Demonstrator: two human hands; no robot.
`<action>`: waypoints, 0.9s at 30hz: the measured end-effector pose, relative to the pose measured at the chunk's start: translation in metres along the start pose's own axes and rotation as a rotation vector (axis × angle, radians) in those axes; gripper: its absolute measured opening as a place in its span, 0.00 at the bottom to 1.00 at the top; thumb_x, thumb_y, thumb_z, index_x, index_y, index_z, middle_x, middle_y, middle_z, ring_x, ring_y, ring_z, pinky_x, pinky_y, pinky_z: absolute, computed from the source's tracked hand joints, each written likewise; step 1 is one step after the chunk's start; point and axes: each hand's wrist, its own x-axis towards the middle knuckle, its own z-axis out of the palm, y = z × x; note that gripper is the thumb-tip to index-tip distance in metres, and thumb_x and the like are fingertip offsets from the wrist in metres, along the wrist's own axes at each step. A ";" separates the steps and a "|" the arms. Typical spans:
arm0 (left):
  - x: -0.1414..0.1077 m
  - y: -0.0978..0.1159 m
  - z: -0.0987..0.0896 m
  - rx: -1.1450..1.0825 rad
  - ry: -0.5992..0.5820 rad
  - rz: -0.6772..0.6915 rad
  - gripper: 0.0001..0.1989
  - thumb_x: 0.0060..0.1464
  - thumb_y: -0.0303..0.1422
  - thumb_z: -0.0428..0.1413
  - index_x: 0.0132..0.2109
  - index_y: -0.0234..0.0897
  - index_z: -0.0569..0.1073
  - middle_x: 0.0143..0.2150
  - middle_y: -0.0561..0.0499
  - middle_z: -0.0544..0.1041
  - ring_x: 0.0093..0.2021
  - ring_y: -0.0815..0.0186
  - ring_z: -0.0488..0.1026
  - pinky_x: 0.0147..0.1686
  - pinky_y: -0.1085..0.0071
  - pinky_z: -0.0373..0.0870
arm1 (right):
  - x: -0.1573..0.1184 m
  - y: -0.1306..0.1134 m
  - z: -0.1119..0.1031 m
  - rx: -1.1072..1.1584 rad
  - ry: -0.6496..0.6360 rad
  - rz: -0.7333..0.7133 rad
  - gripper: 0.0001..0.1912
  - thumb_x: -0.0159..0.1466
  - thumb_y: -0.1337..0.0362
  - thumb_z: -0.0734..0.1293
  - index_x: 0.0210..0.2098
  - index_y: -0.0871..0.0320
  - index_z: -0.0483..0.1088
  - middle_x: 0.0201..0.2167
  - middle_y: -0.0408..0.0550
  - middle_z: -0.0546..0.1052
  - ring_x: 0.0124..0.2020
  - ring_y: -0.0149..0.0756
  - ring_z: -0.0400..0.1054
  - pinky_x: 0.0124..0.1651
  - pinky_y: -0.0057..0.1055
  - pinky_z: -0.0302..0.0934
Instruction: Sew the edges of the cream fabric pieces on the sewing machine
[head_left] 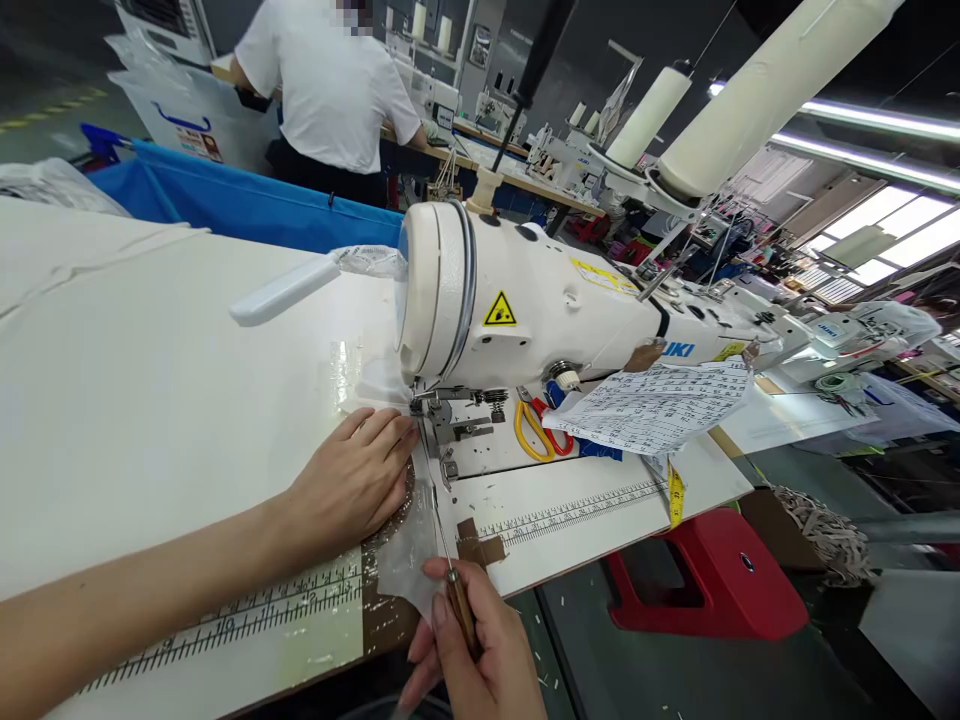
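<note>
My left hand point(364, 470) lies with its fingers flat on thin white fabric point(409, 550), its fingertips close to the presser foot point(421, 405) of a white sewing machine point(525, 300). Wrapped in my right hand point(480, 650) is the wooden handle of an awl point(459, 605). The awl's thin metal shaft points up along the fabric edge, toward the needle area. A corner of the fabric hangs near my right fingers; whether they touch it I cannot tell. More white fabric point(382, 382) lies behind the presser foot.
Scissors point(534, 430) with yellow and red handles lie under the machine arm. A printed sheet point(652, 405) leans beside them, above a yellow tape measure point(676, 495). A red stool point(712, 580) stands right of the table. Beyond a blue cloth bin point(247, 195), a person point(322, 90) sits working.
</note>
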 end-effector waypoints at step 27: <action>0.001 0.003 -0.004 -0.068 -0.039 0.000 0.19 0.63 0.28 0.47 0.55 0.25 0.74 0.55 0.35 0.75 0.57 0.50 0.68 0.59 0.53 0.64 | 0.018 -0.022 0.001 -0.204 -0.092 -0.098 0.31 0.70 0.37 0.57 0.53 0.57 0.68 0.28 0.44 0.77 0.21 0.35 0.77 0.25 0.26 0.65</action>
